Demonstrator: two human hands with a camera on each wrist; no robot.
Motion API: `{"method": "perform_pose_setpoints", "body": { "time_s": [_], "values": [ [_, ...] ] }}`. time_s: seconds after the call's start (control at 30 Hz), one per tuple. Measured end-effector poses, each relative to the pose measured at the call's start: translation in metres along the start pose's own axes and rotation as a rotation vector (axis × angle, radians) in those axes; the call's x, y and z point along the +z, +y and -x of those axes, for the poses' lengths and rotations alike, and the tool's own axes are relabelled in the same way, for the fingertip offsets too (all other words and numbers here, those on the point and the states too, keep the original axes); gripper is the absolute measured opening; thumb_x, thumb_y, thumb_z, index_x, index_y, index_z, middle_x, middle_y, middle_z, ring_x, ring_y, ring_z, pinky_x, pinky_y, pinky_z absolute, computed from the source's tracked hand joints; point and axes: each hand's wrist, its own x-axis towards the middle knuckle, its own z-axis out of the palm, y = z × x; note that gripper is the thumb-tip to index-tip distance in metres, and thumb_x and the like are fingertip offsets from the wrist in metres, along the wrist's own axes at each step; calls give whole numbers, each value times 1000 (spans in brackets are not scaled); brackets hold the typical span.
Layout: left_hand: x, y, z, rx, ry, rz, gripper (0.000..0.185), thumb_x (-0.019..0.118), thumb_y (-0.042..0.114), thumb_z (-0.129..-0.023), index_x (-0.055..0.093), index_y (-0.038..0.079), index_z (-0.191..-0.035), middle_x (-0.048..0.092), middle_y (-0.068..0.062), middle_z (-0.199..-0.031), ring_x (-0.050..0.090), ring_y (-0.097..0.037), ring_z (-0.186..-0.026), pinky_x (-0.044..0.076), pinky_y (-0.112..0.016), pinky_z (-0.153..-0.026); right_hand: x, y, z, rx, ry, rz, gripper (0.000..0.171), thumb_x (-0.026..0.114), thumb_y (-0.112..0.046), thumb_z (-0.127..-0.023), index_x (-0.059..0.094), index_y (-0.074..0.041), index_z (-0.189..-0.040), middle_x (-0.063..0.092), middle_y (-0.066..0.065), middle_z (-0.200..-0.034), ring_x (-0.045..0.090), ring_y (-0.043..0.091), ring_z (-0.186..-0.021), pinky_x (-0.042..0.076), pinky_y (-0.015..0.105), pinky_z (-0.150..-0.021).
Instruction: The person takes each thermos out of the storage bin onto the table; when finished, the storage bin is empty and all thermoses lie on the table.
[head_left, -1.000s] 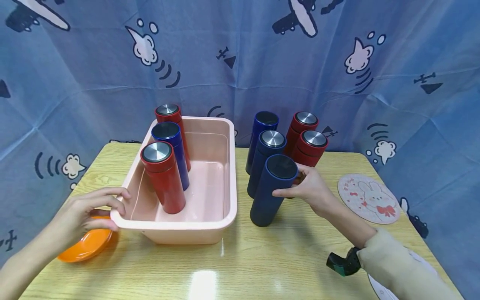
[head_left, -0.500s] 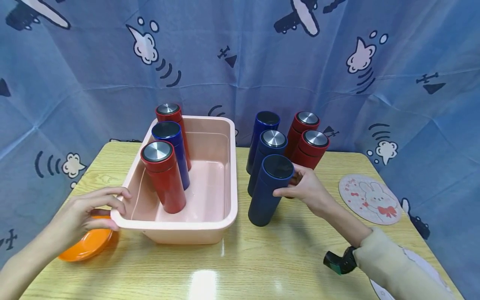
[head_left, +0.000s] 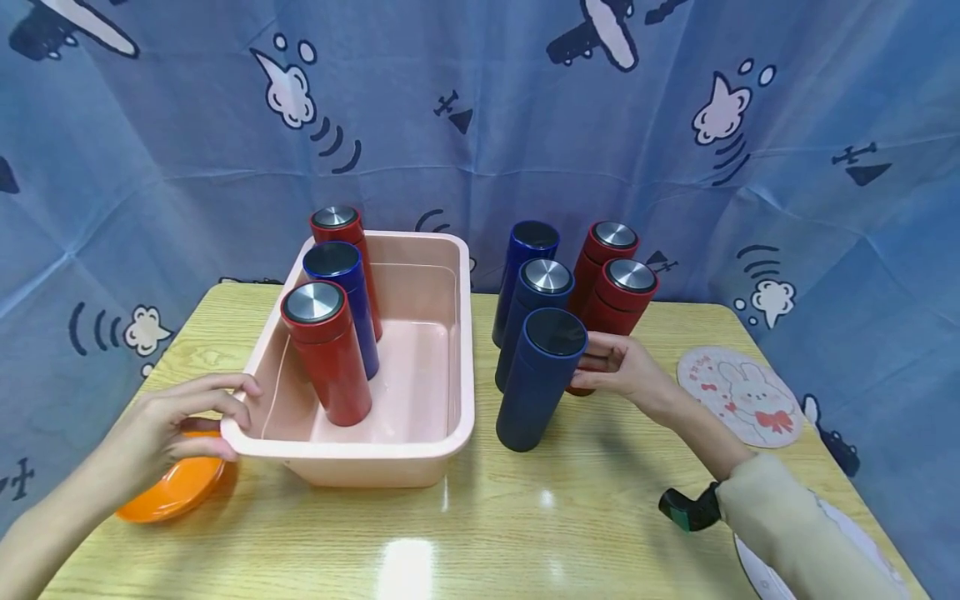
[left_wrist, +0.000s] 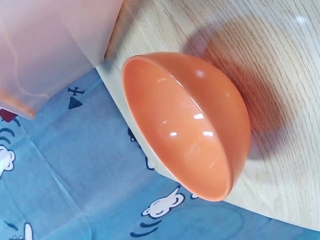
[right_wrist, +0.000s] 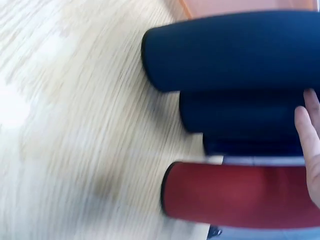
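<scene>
My left hand (head_left: 183,421) grips the near left corner of the pink tub (head_left: 390,454), fingers curled over its rim. Three bottles stand in the tub: a red one (head_left: 326,358) in front, a blue one (head_left: 341,292), and another red one (head_left: 337,225) behind. To the right of the tub stands a navy bottle (head_left: 536,383) (right_wrist: 225,50). My right hand (head_left: 622,371) lies just right of it with straight fingers (right_wrist: 310,145), against a red bottle (head_left: 622,300) (right_wrist: 235,195). It holds nothing.
Behind the navy bottle stand several more bottles, among them a navy one (head_left: 532,308), a blue one (head_left: 521,267) and a red one (head_left: 607,250). An orange bowl (head_left: 172,492) (left_wrist: 190,125) sits under my left hand. A rabbit coaster (head_left: 738,396) lies at the right.
My right hand has let go of the front navy bottle's top and drawn back right to the red bottle. The navy bottle shifted slightly left. The left hand has not moved.
</scene>
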Motion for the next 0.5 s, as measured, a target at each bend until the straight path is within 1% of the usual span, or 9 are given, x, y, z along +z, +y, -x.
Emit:
{"method": "perform_pose_setpoints", "body": {
  "time_s": [0.07,0.2,0.3,0.4,0.5],
  "values": [
    [0,0,0,-1,-1,3,50,79,-16,-51,66,10,-90,61,1,-115,56,-2,-107,54,-14,-74,-5,2,4,-6,17,16,44,64,6,-88,63,-24,-120,67,-6,-115,65,10,-104,55,26,-85],
    [0,-1,0,0,-5,3,51,78,-19,-50,65,10,-91,61,1,-116,56,-2,-107,55,-14,-74,-12,0,15,-16,78,44,36,59,3,-93,62,-14,-124,66,-4,-116,65,14,-104,54,25,-88],
    [0,-1,0,4,-5,1,54,77,-22,-48,65,10,-91,61,1,-116,56,-2,-107,55,-14,-74,-14,-9,24,-24,112,6,33,55,3,-95,60,-8,-126,66,-2,-118,66,17,-103,53,27,-90],
    [0,-1,0,3,-5,1,55,77,-22,-48,65,10,-91,61,1,-116,56,-2,-107,55,-14,-74,-14,-22,33,-42,143,-44,33,52,5,-96,59,-7,-126,65,-1,-120,66,17,-103,53,28,-90],
    [0,-1,1,1,-4,1,54,77,-22,-48,65,10,-91,61,2,-115,56,-2,-107,55,-14,-74,-10,-39,40,-63,182,-67,34,52,5,-96,59,-7,-127,64,1,-121,66,17,-103,53,29,-89]
  ]
}}
